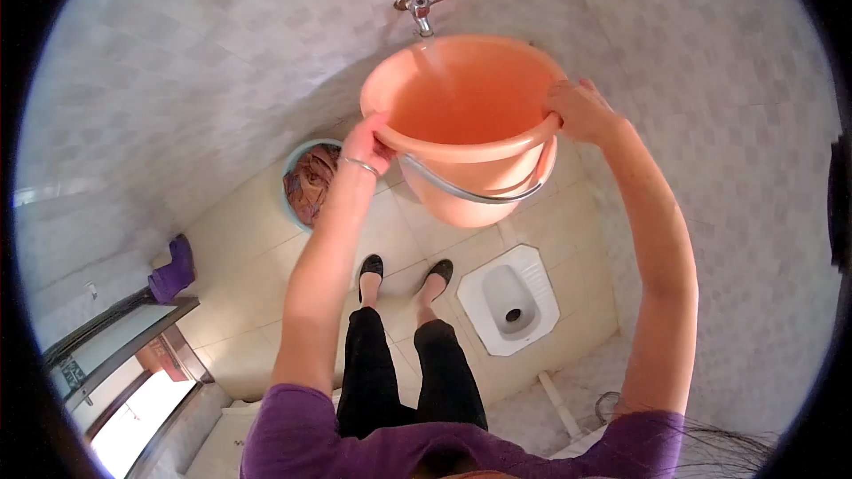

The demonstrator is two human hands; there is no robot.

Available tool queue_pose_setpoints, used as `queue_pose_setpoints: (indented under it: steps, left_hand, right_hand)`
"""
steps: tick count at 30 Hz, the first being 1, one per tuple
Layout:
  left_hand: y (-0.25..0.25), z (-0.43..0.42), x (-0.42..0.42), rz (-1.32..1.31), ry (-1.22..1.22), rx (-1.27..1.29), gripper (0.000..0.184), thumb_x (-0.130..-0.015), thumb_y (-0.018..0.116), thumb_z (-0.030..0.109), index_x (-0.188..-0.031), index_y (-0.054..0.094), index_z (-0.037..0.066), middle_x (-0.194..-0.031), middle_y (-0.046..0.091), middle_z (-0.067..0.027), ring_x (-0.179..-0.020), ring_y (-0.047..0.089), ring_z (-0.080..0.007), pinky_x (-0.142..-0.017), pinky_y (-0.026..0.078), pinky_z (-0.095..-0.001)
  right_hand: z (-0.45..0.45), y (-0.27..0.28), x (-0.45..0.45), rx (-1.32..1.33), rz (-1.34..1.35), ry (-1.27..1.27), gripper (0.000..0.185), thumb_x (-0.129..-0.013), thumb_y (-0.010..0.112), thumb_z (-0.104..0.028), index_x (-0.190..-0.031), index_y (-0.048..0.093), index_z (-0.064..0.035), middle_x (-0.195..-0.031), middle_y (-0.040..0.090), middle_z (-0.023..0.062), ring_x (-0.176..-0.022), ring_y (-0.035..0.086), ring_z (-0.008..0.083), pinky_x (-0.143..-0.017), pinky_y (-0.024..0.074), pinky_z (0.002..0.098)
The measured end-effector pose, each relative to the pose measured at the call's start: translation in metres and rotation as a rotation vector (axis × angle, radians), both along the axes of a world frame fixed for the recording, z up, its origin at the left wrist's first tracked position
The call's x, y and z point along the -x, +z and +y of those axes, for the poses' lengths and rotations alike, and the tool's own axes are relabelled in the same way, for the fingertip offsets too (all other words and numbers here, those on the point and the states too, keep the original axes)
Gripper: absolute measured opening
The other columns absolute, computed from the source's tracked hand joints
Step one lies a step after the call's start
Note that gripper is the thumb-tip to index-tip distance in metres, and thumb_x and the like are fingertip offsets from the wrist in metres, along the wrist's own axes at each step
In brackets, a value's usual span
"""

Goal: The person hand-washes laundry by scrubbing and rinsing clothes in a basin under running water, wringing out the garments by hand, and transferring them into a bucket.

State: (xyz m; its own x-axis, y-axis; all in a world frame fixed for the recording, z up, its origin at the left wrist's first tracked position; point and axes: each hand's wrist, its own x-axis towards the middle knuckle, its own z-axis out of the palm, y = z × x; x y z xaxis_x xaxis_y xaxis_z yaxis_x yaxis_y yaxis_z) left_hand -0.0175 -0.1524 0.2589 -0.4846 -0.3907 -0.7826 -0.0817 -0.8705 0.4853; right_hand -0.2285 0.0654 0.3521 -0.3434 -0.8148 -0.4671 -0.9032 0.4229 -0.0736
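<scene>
An orange plastic bucket (470, 188) is held up off the floor, its mouth tilted toward me. My left hand (367, 144) is closed on the left side of its rim. On the right side of the rim, my right hand (579, 112) grips too. The grey bucket handle (475, 196) hangs down along the near side. Just above the far rim is a metal tap (421, 11) on the wall. A pale streak, which looks like water, runs from the spout into the bucket. How much lies inside I cannot tell.
A light blue basin (293, 206) with brown cloth (311, 183) in it stands on the floor at the left. A white squat toilet (508, 300) is set in the tiles at the right. A purple boot (175, 270) is near the doorway at the far left.
</scene>
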Motion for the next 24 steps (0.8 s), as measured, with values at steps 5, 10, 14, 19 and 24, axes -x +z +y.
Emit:
queue_pose_setpoints:
  steps: [5, 10, 14, 19, 24]
  left_hand:
    - [0.002, 0.049, 0.016, 0.214, 0.139, -0.089, 0.021, -0.073, 0.059, 0.009, -0.093, 0.051, 0.006, -0.086, 0.057, -0.0057, -0.078, 0.056, -0.0195, -0.065, 0.048, -0.0316]
    - [0.001, 0.081, 0.043, 0.28, 0.148, 0.0, 0.019, -0.074, 0.057, 0.008, -0.091, 0.049, 0.006, -0.082, 0.055, -0.0058, -0.075, 0.056, -0.0177, -0.057, 0.046, -0.0301]
    - [0.018, 0.1, 0.06, 0.202, 0.218, 0.084, 0.014, -0.075, 0.055, 0.009, -0.086, 0.047, 0.006, -0.078, 0.049, -0.0047, -0.07, 0.052, -0.0177, -0.056, 0.045, -0.0313]
    - [0.013, 0.106, 0.066, 0.234, 0.247, 0.082, 0.015, -0.076, 0.055, 0.009, -0.087, 0.045, 0.006, -0.078, 0.047, -0.0055, -0.072, 0.051, -0.018, -0.059, 0.045, -0.0332]
    - [0.007, 0.106, 0.067, 0.252, 0.273, 0.06, 0.014, -0.076, 0.054, 0.009, -0.086, 0.045, 0.006, -0.08, 0.049, -0.0053, -0.073, 0.051, -0.0184, -0.06, 0.046, -0.033]
  right_hand:
    - [0.022, -0.004, -0.01, 0.0, 0.128, -0.032, 0.037, -0.068, 0.05, -0.006, -0.103, 0.055, -0.016, -0.11, 0.05, 0.005, -0.107, 0.044, 0.0197, -0.087, 0.0318, 0.0472]
    - [0.034, -0.011, -0.019, 0.175, 0.053, -0.013, 0.041, -0.07, 0.047, -0.005, -0.108, 0.052, -0.0169, -0.102, 0.055, 0.0068, -0.103, 0.048, 0.0213, -0.091, 0.0312, 0.0435]
    - [0.03, -0.014, -0.007, 0.07, 0.073, -0.034, 0.04, -0.07, 0.046, -0.004, -0.107, 0.053, -0.0166, -0.096, 0.057, 0.0069, -0.099, 0.05, 0.0237, -0.093, 0.0315, 0.0387]
    - [0.029, -0.02, 0.006, 0.132, 0.073, 0.01, 0.033, -0.068, 0.049, -0.003, -0.098, 0.054, -0.0148, -0.094, 0.058, 0.0064, -0.095, 0.052, 0.025, -0.09, 0.0339, 0.0398]
    - [0.017, -0.028, 0.01, 0.075, 0.013, -0.013, 0.027, -0.067, 0.05, -0.001, -0.092, 0.054, -0.0119, -0.09, 0.059, 0.0075, -0.09, 0.054, 0.0264, -0.08, 0.0414, 0.0377]
